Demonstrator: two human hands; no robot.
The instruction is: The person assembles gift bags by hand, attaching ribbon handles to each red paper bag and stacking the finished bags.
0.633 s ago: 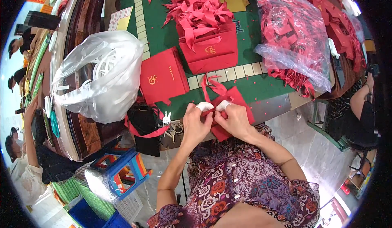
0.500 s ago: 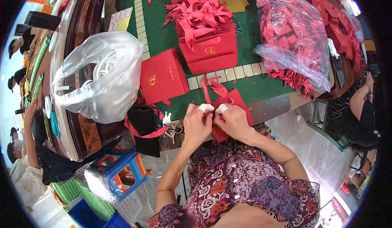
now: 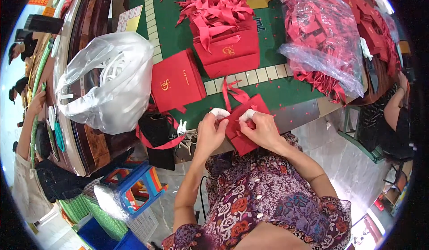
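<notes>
Both hands at a small red bag, in front of the standing bag stack

In the head view, take the standing stack of red bags [image 3: 228,55] as your landmark. The small red bag [image 3: 243,145] you are working on lies tilted on your side of it, at the table edge. A loose red ribbon [image 3: 233,96] stretches between the two.

Your left hand [image 3: 210,131] is at the bag's left edge, thumb and wrapped forefinger narrowly apart; whether they grip anything, you cannot tell from here. Your right hand [image 3: 262,127] is over the bag's face, thumb and wrapped forefinger close together around a bit of red; a firm pinch cannot be confirmed.

Left of the stack lies a flat pile of red bags [image 3: 178,82]; right of it, a clear plastic bag of ribbons [image 3: 321,40].

The step in hand looks like fine fingertip work on the bag's ribbon; the next move seems to call for steadying the bag left-handed while the right works precisely.
</notes>
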